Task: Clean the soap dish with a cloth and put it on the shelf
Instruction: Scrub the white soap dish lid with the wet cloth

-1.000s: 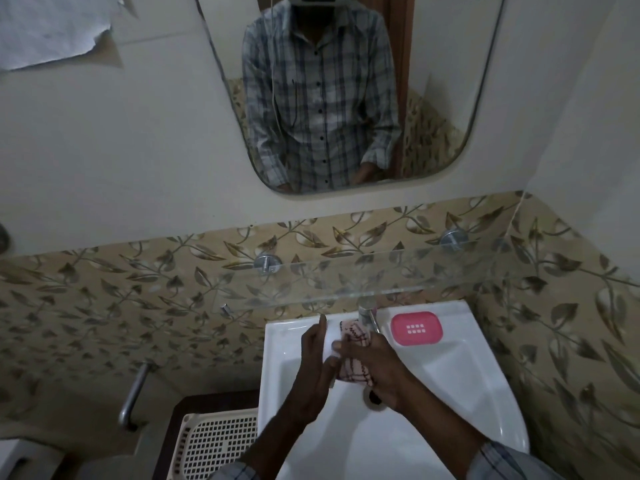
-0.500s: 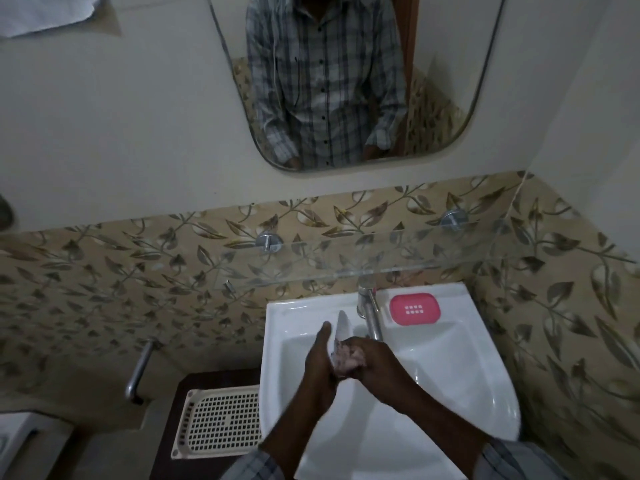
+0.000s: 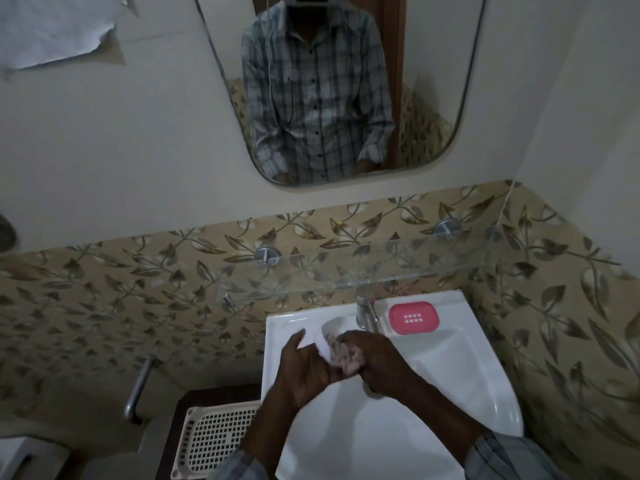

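Head view, looking down: we hold both hands over the basin of the white sink (image 3: 485, 375). Our left hand (image 3: 301, 368) grips the white soap dish (image 3: 325, 336), thumb raised along its near edge and fingers curled under it, so the dish stands tilted on its side above the basin. Our right hand (image 3: 377, 358) is closed round a bunched, patterned cloth (image 3: 346, 355), its fingers curled tight, and presses that cloth into the hollow of the dish. How much of the cloth lies inside the dish we cannot tell; the hand covers it.

On the sink's back ledge, just right of the metal tap (image 3: 363, 310), lies 1 pink slotted tray (image 3: 413, 317), flat, apart from our hands.

Above the sink runs the glass shelf (image 3: 346, 271), carried on 2 round metal mounts, the leaf-patterned tiles showing through it.

Left of the sink, a cream lattice basket (image 3: 214, 441) sits on a dark stand, near a metal bar (image 3: 138, 389) on the wall.
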